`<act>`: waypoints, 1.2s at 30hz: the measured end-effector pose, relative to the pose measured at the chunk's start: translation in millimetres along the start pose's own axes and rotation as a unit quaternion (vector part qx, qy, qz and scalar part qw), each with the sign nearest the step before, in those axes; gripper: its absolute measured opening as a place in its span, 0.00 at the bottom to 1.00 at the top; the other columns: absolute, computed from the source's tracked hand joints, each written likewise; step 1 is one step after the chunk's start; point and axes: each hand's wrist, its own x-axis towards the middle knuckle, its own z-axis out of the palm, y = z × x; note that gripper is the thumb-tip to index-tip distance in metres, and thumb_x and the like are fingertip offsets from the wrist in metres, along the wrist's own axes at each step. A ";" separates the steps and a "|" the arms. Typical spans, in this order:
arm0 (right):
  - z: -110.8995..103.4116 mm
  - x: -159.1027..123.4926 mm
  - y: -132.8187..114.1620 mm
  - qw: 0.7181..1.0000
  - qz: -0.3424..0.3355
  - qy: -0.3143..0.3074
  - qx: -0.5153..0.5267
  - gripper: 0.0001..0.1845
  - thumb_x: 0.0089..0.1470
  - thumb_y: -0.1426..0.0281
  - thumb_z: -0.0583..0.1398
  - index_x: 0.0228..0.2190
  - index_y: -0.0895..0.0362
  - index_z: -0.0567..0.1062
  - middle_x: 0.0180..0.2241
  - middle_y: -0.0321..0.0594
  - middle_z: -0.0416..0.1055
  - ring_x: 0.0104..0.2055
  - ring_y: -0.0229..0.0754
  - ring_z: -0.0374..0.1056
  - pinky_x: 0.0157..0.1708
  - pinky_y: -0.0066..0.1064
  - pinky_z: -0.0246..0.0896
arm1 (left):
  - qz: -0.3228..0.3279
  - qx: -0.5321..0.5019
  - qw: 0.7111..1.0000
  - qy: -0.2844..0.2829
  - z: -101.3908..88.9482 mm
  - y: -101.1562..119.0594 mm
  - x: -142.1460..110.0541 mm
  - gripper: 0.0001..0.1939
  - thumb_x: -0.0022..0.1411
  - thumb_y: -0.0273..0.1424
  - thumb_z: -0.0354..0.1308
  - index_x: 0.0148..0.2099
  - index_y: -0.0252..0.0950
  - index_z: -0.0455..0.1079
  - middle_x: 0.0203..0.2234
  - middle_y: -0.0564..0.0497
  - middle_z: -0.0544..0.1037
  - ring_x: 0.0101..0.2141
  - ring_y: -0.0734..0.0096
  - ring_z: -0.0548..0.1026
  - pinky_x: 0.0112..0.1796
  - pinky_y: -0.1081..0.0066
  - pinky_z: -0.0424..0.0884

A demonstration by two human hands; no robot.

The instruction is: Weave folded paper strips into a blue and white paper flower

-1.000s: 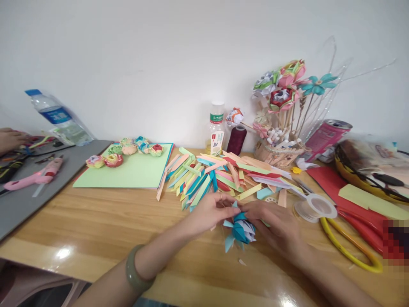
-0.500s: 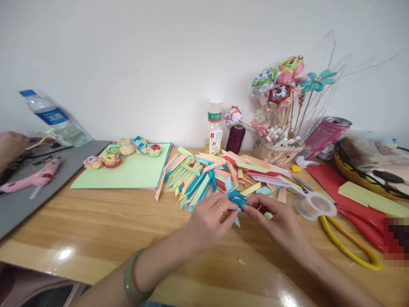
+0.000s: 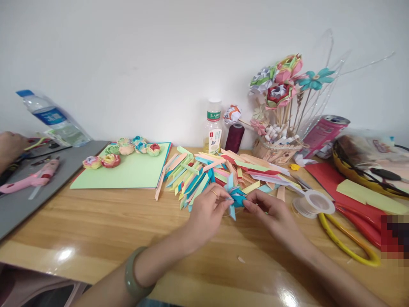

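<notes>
A blue folded-paper flower (image 3: 237, 198) with light blue petals is held between both hands just above the wooden table. My left hand (image 3: 207, 209) pinches it from the left side, thumb against fingers. From the right, the thumb and fingertips of my right hand (image 3: 271, 211) are closed on its edge. Right behind the hands lies a heap of folded paper strips (image 3: 194, 179) in blue, green, yellow, peach and red. A spool of clear thread (image 3: 315, 204) stands right of my right hand. The flower's underside is hidden by my fingers.
Finished paper flowers (image 3: 110, 160) rest on green paper sheets (image 3: 128, 177) at the left. Behind stand a bottle (image 3: 213, 128), a maroon thread cone (image 3: 234, 138) and a flower basket (image 3: 275, 151). Large scissors (image 3: 348, 238) lie right. Another person's hand (image 3: 12, 149) is near a pink glue gun (image 3: 35, 177).
The paper flower has turned a little between my fingers, showing more of its light blue petals. My left hand has shifted slightly up and left. The camera view has moved marginally.
</notes>
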 end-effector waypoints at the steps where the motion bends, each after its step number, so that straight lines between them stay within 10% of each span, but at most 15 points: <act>1: -0.2 0.3 1.0 1.000 0.002 -0.001 0.002 0.14 0.54 0.61 0.53 0.23 0.57 0.66 0.21 0.33 0.64 0.25 0.37 0.60 0.25 0.27 0.54 | -0.009 -0.012 1.000 0.000 0.1 -0.2 0.3 0.03 0.56 0.26 0.51 0.31 0.35 0.64 0.29 0.51 0.68 0.31 0.73 0.68 0.32 0.72 0.66; 36: -6.0 -2.1 -3.4 0.999 -0.004 -0.018 0.051 0.12 0.55 0.63 0.52 0.24 0.56 0.66 0.23 0.35 0.67 0.27 0.39 0.64 0.29 0.30 0.57 | -0.055 -0.130 0.990 0.021 0.5 0.1 2.2 0.05 0.57 0.31 0.51 0.31 0.35 0.62 0.27 0.52 0.67 0.29 0.74 0.66 0.31 0.73 0.64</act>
